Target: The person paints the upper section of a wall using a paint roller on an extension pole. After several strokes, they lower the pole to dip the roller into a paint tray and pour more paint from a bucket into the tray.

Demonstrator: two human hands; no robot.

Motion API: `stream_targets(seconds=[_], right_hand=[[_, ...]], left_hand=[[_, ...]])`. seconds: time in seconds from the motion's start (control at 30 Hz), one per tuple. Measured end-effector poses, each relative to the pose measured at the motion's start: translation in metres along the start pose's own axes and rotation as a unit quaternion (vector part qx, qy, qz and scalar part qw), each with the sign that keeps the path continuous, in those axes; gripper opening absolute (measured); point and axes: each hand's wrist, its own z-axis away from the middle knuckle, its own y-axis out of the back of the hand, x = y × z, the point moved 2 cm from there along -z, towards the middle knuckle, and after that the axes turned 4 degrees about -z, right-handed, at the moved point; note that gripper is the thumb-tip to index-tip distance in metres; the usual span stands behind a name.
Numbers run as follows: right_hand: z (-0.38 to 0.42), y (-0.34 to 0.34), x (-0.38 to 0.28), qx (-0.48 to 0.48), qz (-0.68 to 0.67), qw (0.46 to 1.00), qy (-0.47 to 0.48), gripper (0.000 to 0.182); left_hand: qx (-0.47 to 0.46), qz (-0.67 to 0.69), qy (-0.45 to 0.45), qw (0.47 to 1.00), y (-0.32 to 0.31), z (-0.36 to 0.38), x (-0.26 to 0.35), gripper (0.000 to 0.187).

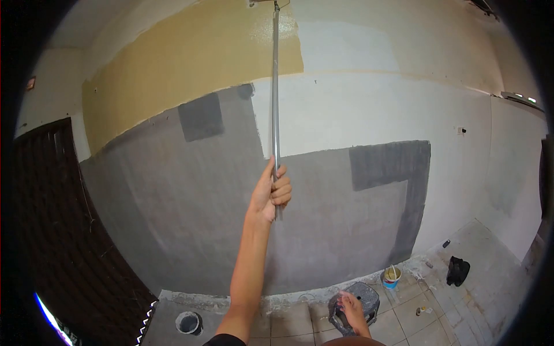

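Note:
My left hand (272,190) is wrapped around the lower end of a long grey metal extension pole (275,104). The pole runs almost upright to the top edge of the view, where part of a paint roller's frame (277,6) shows; the roller itself is mostly cut off. Around it the wall is painted yellow-tan (202,57), with a wet, shiny patch near the roller. Low on the right, my right hand (352,311) hangs with loosely bent fingers and nothing visible in it. Behind that hand, a dark paint-spattered container (366,297) sits on the floor.
Grey paint (202,202) covers the lower wall. A bucket (188,324) stands at lower left, and a small paint can (391,278) with a stick or handle by the wall. A black bag-like thing (458,271) lies right. A dark door (46,190) is left; a socket (461,131) is right.

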Motion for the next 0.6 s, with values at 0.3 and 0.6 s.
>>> stream_targets(seconds=[0.3, 0.6], right_hand=[[0.006, 0.008, 0.032, -0.001, 0.013, 1.000, -0.006, 0.036], [0.006, -0.006, 0.036, -0.029, 0.027, 0.999, -0.009, 0.037]], left_hand=[[0.095, -0.023, 0.084, 0.992, 0.048, 0.076, -0.097, 0.050], [0.195, -0.036, 0.148, 0.969, 0.075, 0.187, -0.150, 0.056]])
